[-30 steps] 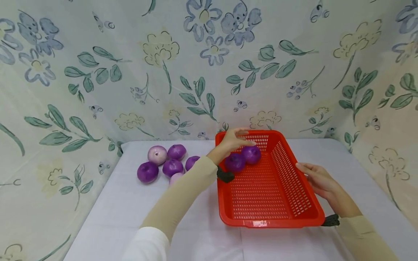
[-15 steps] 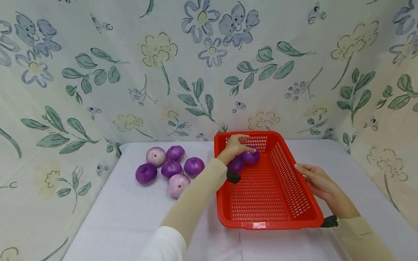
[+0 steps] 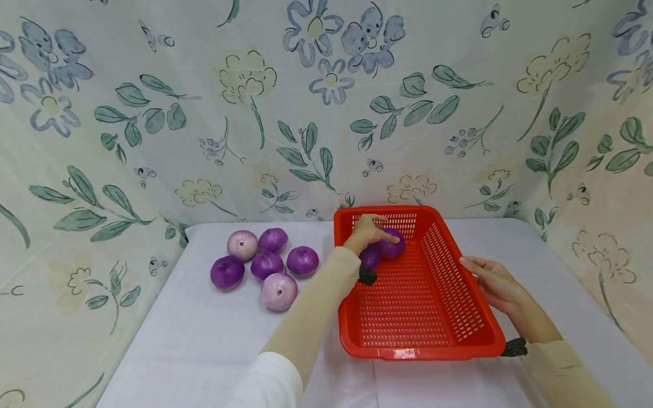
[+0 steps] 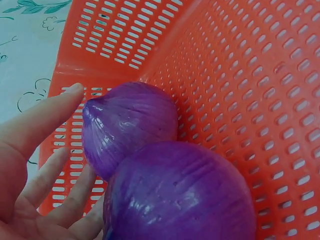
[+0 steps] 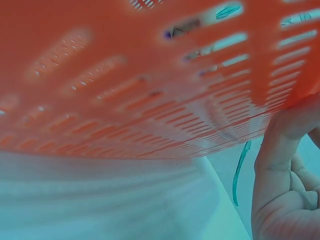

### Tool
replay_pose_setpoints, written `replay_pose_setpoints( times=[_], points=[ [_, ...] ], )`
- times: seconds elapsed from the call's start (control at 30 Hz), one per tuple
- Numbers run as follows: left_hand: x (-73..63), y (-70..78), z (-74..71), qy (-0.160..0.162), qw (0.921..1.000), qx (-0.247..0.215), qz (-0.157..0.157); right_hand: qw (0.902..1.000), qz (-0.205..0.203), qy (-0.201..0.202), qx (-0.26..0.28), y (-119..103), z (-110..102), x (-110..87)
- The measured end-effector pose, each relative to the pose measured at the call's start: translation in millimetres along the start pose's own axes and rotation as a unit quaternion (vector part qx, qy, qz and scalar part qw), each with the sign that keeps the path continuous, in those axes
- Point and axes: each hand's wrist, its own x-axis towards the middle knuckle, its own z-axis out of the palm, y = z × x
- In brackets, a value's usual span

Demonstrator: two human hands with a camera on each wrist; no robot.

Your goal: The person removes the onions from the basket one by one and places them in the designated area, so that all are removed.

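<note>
Two purple onions lie in the far left corner of a red plastic basket, one onion behind the nearer onion. Over them is my left hand, reaching in across the left rim. In the left wrist view its thumb and fingers are spread beside the far onion, with the nearer onion in front; contact at the fingertips is unclear. My right hand grips the basket's right rim, thumb at the top edge. The right wrist view shows it against the basket's outer wall.
Left of the basket, several onions lie loosely grouped on the white-covered table, some purple like this onion, others paler, such as this pale onion. A floral cloth hangs behind the table.
My left hand has shifted slightly right and down over the two onions, and the forearm has moved right, uncovering onions on the table. My right hand stays at the basket rim.
</note>
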Motion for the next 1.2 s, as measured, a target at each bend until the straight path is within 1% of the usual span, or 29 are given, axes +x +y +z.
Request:
replay_pose_setpoints(
  times=[0.2,0.27,0.37,0.5,0.63,0.8,0.97,1.2],
  points=[
    [4.2,-2.7,0.0,-0.035,0.9986,0.036,-0.016,0.9999,-0.003,-0.007,0.008,0.9,-1.4,1.4],
    [5.1,-3.7,0.9,-0.041,0.9978,0.05,-0.013,0.9998,-0.005,-0.013,0.012,1.4,-1.5,1.7],
    [5.6,-4.2,2.6,-0.047,0.9967,0.063,-0.018,0.9996,-0.008,-0.021,0.016,1.8,-1.3,1.7],
    [6.6,-5.8,4.4,-0.059,0.9953,0.074,-0.022,0.9997,-0.008,-0.016,0.014,1.9,-1.4,1.7],
    [8.0,-8.1,6.6,-0.066,0.9938,0.088,-0.019,0.9999,-0.005,-0.01,0.012,2.3,-1.9,1.9],
    [8.1,-9.1,9.5,-0.071,0.9926,0.097,-0.015,0.9997,-0.007,-0.018,0.016,3.2,-2.1,2.4],
    [7.9,-8.5,11.3,-0.083,0.9902,0.112,0.001,0.9997,-0.008,-0.015,0.014,3.0,-1.4,1.9],
    [8.5,-8.4,12.9,-0.09,0.9899,0.109,0.012,0.9998,-0.01,-0.013,0.008,2.3,-0.8,2.1]
  ],
)
